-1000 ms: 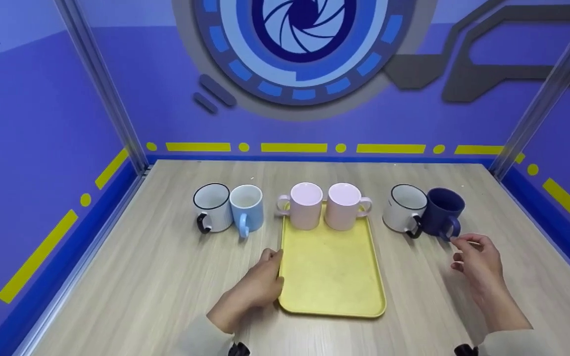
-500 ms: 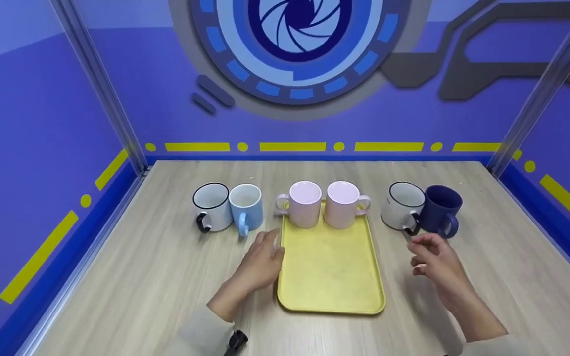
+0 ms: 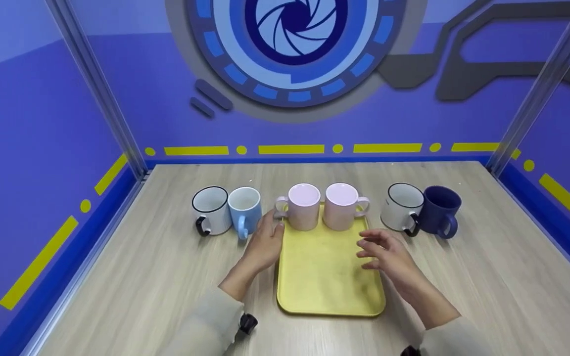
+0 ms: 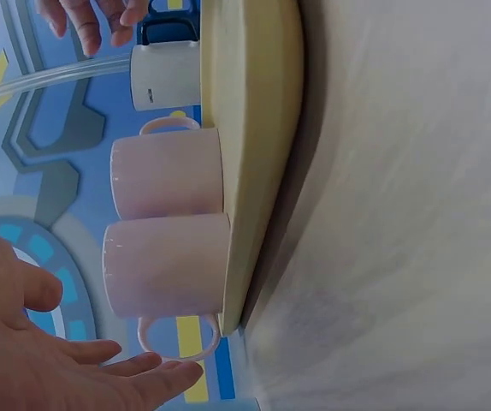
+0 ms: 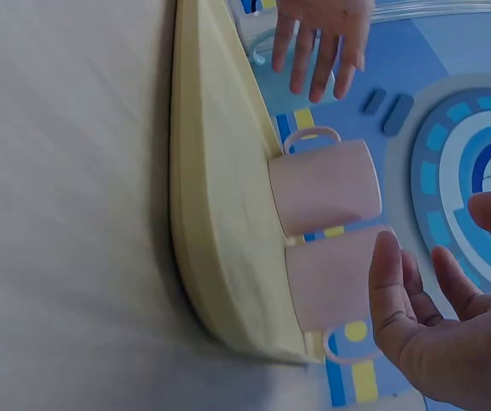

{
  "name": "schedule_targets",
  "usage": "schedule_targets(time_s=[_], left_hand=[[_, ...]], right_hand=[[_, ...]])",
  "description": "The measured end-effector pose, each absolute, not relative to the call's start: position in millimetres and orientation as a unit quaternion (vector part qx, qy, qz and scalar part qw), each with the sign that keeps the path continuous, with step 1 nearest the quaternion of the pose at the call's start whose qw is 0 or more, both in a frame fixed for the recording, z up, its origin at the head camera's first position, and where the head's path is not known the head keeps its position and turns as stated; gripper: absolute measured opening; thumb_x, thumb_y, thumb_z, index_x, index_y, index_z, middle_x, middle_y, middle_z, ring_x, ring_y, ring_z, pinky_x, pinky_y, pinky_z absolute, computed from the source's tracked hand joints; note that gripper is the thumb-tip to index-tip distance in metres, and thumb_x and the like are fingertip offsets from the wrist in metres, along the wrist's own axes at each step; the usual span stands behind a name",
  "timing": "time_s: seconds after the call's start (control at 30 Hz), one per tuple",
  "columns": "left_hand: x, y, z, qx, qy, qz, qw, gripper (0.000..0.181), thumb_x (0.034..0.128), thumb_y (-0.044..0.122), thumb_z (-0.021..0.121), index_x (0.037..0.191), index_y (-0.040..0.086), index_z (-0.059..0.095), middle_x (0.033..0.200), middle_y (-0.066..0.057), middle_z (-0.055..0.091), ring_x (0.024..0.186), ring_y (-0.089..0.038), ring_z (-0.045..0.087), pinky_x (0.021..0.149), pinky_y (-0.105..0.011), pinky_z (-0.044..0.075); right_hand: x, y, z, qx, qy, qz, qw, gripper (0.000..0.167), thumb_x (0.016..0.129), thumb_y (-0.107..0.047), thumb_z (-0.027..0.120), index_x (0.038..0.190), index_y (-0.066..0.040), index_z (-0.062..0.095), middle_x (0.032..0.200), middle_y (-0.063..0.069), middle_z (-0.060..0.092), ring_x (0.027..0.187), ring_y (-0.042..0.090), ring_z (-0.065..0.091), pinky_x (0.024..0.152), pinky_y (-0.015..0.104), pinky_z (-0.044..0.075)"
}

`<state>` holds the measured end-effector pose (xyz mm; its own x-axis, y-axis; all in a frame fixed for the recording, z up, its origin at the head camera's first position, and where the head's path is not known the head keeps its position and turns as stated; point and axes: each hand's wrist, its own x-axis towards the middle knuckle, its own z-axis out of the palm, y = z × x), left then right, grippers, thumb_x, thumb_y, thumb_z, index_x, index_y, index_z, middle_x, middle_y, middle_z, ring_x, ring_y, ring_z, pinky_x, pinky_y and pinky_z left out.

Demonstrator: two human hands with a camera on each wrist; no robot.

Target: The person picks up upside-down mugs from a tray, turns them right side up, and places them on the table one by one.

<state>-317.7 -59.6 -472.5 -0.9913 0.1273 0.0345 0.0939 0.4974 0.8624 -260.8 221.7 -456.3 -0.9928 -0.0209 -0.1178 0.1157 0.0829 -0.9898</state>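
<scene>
Two pink mugs stand upright side by side at the far end of a yellow tray (image 3: 329, 267), which lies on a wooden worktop (image 3: 141, 287) in front of the person. The left pink mug (image 3: 304, 212) has its handle turned out to the left; the right pink mug (image 3: 340, 212) has its handle turned out to the right.

The left hand (image 3: 262, 247) is at the tray's left edge, between the light blue mug (image 3: 246, 212) and the left pink mug, its fingers extended and thumb apart, with nothing in its grasp. Its fingertips are close to that pink mug's handle, though from these angles I cannot be sure whether they touch it. The right hand (image 3: 389, 257) is above the tray's right edge, fingers spread and loosely bent, holding nothing, with the right pink mug just beyond it.

To the left of the tray, a white mug with a black rim and handle (image 3: 213, 212) stands just beside the light blue one. To the right, another white mug with a black rim (image 3: 401, 207) stands just beside a dark blue mug (image 3: 441, 210). Behind the worktop is a blue wall (image 3: 156, 99) with yellow dashes and dots along its foot.
</scene>
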Motion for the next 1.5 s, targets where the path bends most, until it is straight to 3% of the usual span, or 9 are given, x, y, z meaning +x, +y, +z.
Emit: schedule_targets(time_s=[0.1,0.27,0.57,0.83,1.03,1.2,1.5], left_hand=[[-324.5,-55.9,-473.4,0.065,0.863,0.501,0.014,0.058,0.1115,0.026,0.038,0.163,0.004,0.023,0.167,-0.021,0.028,0.157,-0.039,0.025,0.128,-0.057,0.022],[-338.7,-50.9,-476.2,0.063,0.862,0.502,0.000,0.058,0.1113,0.022,0.037,0.163,0.004,0.020,0.167,-0.021,0.027,0.157,-0.039,0.026,0.128,-0.054,0.023],[-358.9,-46.0,-478.0,0.071,0.867,0.491,-0.043,0.057,0.1084,0.012,0.041,0.161,-0.004,0.023,0.165,-0.027,0.028,0.155,-0.041,0.028,0.129,-0.053,0.023],[-372.7,-44.4,-479.1,0.077,0.876,0.474,-0.041,0.055,0.1098,0.015,0.038,0.161,0.000,0.026,0.166,-0.023,0.030,0.156,-0.038,0.028,0.129,-0.050,0.023],[-371.9,-44.7,-480.5,0.090,0.886,0.448,-0.080,0.043,0.1098,0.011,0.040,0.149,-0.006,0.043,0.146,-0.025,0.049,0.140,-0.040,0.049,0.121,-0.051,0.037],[-368.6,-45.2,-480.8,0.111,0.900,0.400,-0.131,0.027,0.1096,0.011,0.044,0.126,-0.007,0.056,0.117,-0.022,0.058,0.112,-0.039,0.061,0.102,-0.052,0.050],[-369.3,-45.1,-480.4,0.109,0.936,0.328,-0.066,0.026,0.1100,0.021,0.045,0.107,0.002,0.062,0.099,-0.014,0.061,0.101,-0.034,0.055,0.092,-0.048,0.047]], right_hand=[[-267.3,210.5,-456.8,0.016,0.731,-0.679,0.069,0.044,0.106,-0.017,0.057,0.145,0.002,0.047,0.132,0.018,0.061,0.111,0.025,0.066,0.088,0.036,0.059],[-280.3,192.8,-458.6,-0.004,0.728,-0.679,0.100,0.055,0.106,-0.014,0.054,0.155,0.002,0.037,0.151,0.029,0.049,0.131,0.034,0.057,0.100,0.042,0.056],[-305.1,171.8,-466.4,-0.028,0.709,-0.692,0.134,0.066,0.104,-0.010,0.052,0.162,-0.001,0.024,0.164,0.024,0.033,0.148,0.040,0.039,0.117,0.053,0.042],[-321.2,159.6,-475.1,-0.045,0.695,-0.700,0.156,0.073,0.104,-0.009,0.050,0.166,-0.005,0.011,0.173,0.018,0.012,0.158,0.041,0.020,0.126,0.057,0.027],[-323.7,154.1,-483.1,-0.057,0.699,-0.692,0.168,0.078,0.102,-0.009,0.053,0.167,-0.009,0.010,0.175,0.012,0.008,0.159,0.040,0.015,0.126,0.059,0.025],[-326.0,155.4,-488.1,-0.064,0.696,-0.695,0.169,0.079,0.101,-0.009,0.053,0.167,-0.012,0.010,0.175,0.008,0.007,0.160,0.038,0.014,0.127,0.059,0.023],[-326.7,158.7,-490.0,-0.057,0.696,-0.694,0.176,0.078,0.101,-0.008,0.052,0.167,-0.012,0.011,0.175,0.008,0.006,0.159,0.037,0.017,0.128,0.057,0.022]])
